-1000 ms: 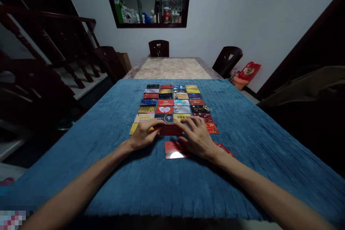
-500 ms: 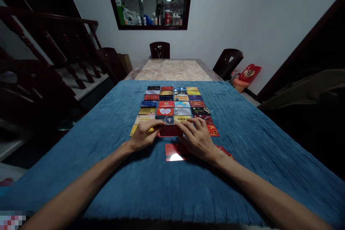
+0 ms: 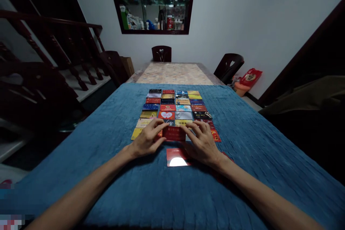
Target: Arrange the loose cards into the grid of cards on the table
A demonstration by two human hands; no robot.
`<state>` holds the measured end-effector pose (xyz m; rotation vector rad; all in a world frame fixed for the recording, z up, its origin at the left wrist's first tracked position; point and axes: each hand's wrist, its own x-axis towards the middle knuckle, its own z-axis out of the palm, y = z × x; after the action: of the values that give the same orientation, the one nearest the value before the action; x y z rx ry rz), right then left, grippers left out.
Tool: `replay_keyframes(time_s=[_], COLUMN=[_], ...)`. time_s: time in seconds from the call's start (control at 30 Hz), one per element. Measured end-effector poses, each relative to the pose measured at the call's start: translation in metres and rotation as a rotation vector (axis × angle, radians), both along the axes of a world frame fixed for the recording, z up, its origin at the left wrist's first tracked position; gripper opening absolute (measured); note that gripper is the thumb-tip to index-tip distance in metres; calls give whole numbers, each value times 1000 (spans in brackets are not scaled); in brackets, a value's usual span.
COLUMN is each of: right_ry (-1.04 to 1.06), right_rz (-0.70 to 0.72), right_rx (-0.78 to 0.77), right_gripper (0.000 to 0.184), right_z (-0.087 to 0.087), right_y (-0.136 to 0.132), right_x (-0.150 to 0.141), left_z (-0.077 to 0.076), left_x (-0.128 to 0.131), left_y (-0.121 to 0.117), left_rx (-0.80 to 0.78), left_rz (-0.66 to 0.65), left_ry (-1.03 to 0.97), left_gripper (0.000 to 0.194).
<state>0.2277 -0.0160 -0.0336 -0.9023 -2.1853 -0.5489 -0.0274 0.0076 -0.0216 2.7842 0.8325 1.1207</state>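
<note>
A dark red card (image 3: 174, 134) with faint lettering is held up between both hands, its face toward me. My left hand (image 3: 147, 137) is closed at its left end, with the index finger near the top corner and the thumb low. At the right end, my right hand (image 3: 202, 143) has its index finger by the top corner; its thumb is partly hidden. Just beyond lie a yellow card (image 3: 183, 123) and a red card with a white heart (image 3: 166, 115). Nearer me, a shiny red card (image 3: 176, 157) rests flat, partly under my right hand.
Several rows of coloured cards (image 3: 167, 107) lie on a blue cloth (image 3: 107, 172). Past the cloth, the patterned tabletop (image 3: 175, 73) extends to a dark chair (image 3: 161, 54). Part of a red item (image 3: 228, 156) shows behind my right wrist.
The dark red card now shows more of its face and lettering. My left fingers have spread further along its left end. The whole view has shifted slightly.
</note>
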Motion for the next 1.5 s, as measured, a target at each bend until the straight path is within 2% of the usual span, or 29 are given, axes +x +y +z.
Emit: replay_keyframes(time_s=[0.13, 0.33, 0.53, 0.7, 0.9, 1.27, 1.5], right_ry=[9, -1, -35, -62, -73, -38, -49], right_rz=[9, 62, 105, 132, 174, 211, 157], right_rx=[-34, -71, -101, -156, -168, -237, -239], right_gripper=[47, 49, 44, 44, 48, 45, 42], right_z=[1, 4, 17, 30, 40, 43, 41], right_y=[4, 11, 20, 35, 73, 159, 212], right_x=[3, 5, 9, 11, 17, 20, 14], left_z=[0, 7, 19, 29, 42, 48, 46], left_x=[-1, 1, 8, 11, 12, 9, 10], left_y=[-1, 0, 4, 19, 54, 130, 180], left_rx=[53, 129, 222, 172, 76, 31, -30], left_rz=[30, 67, 88, 99, 112, 99, 204], left_ry=[95, 194, 278, 321, 315, 267, 287], left_gripper=[61, 54, 51, 49, 47, 42, 39])
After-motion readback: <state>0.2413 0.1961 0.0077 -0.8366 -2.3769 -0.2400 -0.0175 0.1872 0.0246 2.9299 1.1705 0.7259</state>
